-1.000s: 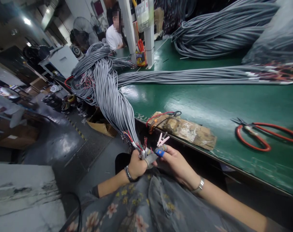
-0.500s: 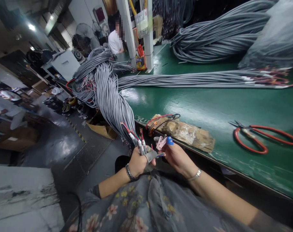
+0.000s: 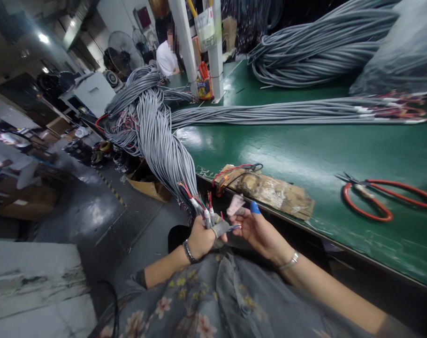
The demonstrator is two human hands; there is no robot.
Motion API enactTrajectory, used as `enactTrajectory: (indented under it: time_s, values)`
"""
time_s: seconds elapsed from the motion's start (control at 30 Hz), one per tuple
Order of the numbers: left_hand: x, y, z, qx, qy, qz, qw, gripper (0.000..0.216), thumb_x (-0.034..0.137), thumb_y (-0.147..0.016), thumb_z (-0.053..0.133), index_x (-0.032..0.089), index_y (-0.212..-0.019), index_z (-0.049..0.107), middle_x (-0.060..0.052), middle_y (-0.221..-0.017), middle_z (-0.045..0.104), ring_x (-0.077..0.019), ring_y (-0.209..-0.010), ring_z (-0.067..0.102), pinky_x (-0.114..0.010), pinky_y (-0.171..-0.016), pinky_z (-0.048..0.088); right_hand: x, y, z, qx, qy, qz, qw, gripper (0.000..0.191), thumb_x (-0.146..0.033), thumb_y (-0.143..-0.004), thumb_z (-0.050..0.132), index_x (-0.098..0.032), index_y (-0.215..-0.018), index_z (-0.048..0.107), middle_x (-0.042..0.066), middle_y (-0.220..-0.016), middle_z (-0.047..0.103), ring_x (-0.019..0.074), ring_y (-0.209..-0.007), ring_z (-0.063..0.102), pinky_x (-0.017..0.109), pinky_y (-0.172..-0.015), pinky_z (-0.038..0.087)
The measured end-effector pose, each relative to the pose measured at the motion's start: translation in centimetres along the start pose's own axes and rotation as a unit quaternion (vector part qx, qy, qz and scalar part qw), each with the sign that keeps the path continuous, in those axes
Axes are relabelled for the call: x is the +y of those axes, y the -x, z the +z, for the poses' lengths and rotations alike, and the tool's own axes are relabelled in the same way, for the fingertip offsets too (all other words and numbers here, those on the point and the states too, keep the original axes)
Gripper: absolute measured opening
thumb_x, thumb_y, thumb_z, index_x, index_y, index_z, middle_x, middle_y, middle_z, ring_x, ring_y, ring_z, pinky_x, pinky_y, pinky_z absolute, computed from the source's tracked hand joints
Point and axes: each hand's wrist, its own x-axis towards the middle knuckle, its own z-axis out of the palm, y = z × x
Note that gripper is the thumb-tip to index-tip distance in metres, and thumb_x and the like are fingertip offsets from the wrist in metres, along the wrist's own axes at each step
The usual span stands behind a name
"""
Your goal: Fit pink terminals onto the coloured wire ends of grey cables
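My left hand (image 3: 202, 238) is closed around the stripped ends of a thick bundle of grey cables (image 3: 164, 145) that hangs off the green bench edge; red and white wire tips stick up above my fingers. Just to its right, my right hand (image 3: 257, 230) pinches a small pink piece (image 3: 235, 204), blurred, close to those tips. One fingertip wears a blue cover (image 3: 255, 207) and others wear grey covers.
A green bench (image 3: 305, 150) runs to the right with red-handled scissors (image 3: 371, 202), a taped cardboard pad (image 3: 270, 190) carrying red and black wires, and long grey cable bundles (image 3: 287, 112). Another person (image 3: 167, 55) sits at the far end. Boxes lie on the dark floor at left.
My right hand shifted slightly right and lower, turning the pink piece. My left hand has kept its hold on the cable ends, almost still.
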Motion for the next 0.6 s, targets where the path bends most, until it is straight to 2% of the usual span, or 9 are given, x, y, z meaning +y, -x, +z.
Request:
enactTrajectory:
  time_s: [0.13,0.3,0.5,0.6]
  values:
    - [0.2,0.7,-0.2,0.011,-0.03,0.009,0.999,0.047,0.056,-0.069,0.07,0.016,-0.047,0.058,-0.003,-0.047,0.056,-0.0118,-0.046,0.05,-0.025,-0.051,0.041,0.7,1.5,-0.3,-0.025,0.081,0.014,0.996,0.053,-0.066,-0.053,0.079,-0.018,-0.065,0.063,-0.001,-0.057,0.056,0.0099,-0.05,0.047,0.024,-0.048,0.042]
    - [-0.5,0.9,-0.1,0.022,-0.038,0.021,0.999,0.048,0.059,-0.069,0.069,0.016,-0.051,0.062,-0.002,-0.047,0.056,-0.0119,-0.048,0.05,-0.024,-0.05,0.041,1.1,2.0,0.2,0.001,0.196,-0.023,0.98,0.047,-0.056,-0.056,0.083,-0.019,-0.065,0.056,-0.006,-0.051,0.05,0.0076,-0.044,0.041,0.023,-0.045,0.038]
    - [-0.4,0.4,-0.9,-0.07,-0.056,0.022,0.996,0.046,0.056,-0.07,0.07,0.015,-0.051,0.064,-0.004,-0.051,0.061,-0.0129,-0.051,0.053,-0.025,-0.054,0.044,0.7,1.9,1.1,-0.002,0.241,-0.08,0.967,0.041,-0.055,-0.061,0.078,-0.02,-0.069,0.058,-0.001,-0.06,0.061,0.0116,-0.053,0.05,0.026,-0.051,0.044]
    - [-0.2,0.4,-1.0,-0.081,-0.049,0.024,0.995,0.045,0.055,-0.07,0.071,0.015,-0.05,0.063,-0.004,-0.05,0.062,-0.0128,-0.05,0.053,-0.025,-0.054,0.045,0.7,1.9,1.3,-0.014,0.238,-0.079,0.968,0.039,-0.055,-0.064,0.076,-0.021,-0.071,0.059,-0.001,-0.06,0.063,0.0126,-0.055,0.053,0.026,-0.054,0.045]
